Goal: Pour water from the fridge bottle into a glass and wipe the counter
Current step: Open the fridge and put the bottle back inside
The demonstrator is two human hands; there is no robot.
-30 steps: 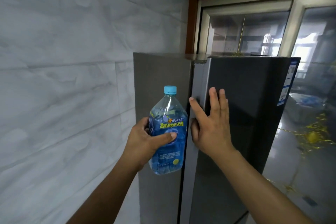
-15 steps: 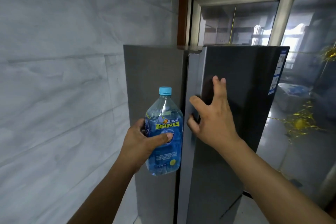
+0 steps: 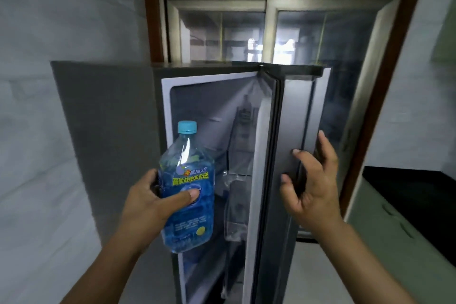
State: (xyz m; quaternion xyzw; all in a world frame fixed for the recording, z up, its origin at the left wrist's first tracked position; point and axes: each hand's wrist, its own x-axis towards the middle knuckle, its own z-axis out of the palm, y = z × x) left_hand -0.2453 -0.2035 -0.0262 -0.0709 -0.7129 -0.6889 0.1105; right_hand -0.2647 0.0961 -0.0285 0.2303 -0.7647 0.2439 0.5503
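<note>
Wall (image 3: 37, 131): pale grey marbled tiles are seen at the far left, blurred.
Fridge (image 3: 103, 131): a grey cabinet is set against the wall, its flat side panel turned toward the camera.
Left hand (image 3: 150, 207): the grip is clenched around the bottle, the thumb laid across the label and the fingers wrapped behind it.
Bottle (image 3: 187, 195): a clear plastic bottle of water with a blue label and yellow lettering is held upright, tilted slightly, in front of the open fridge, at the left edge of its opening.
Cap (image 3: 187, 127): a light blue screw cap is seated on the bottle's neck.
Fridge interior (image 3: 209, 111): a dim, pale-lined space is seen behind the bottle; its shelves are too blurred to be made out.
Fridge door (image 3: 278, 155): the door is swung open, hinged at the right, with its edge turned toward the camera; a dark seal runs down its inner side.
Right hand (image 3: 311, 180): the grip is released, the fingers spread and curled around the door's outer edge.
Window (image 3: 271, 27): glass panes in a brown wooden frame are seen behind and above the fridge.
Counter (image 3: 407, 195): a dark top over pale green cabinet fronts is seen at the lower right, well apart from the bottle.
</note>
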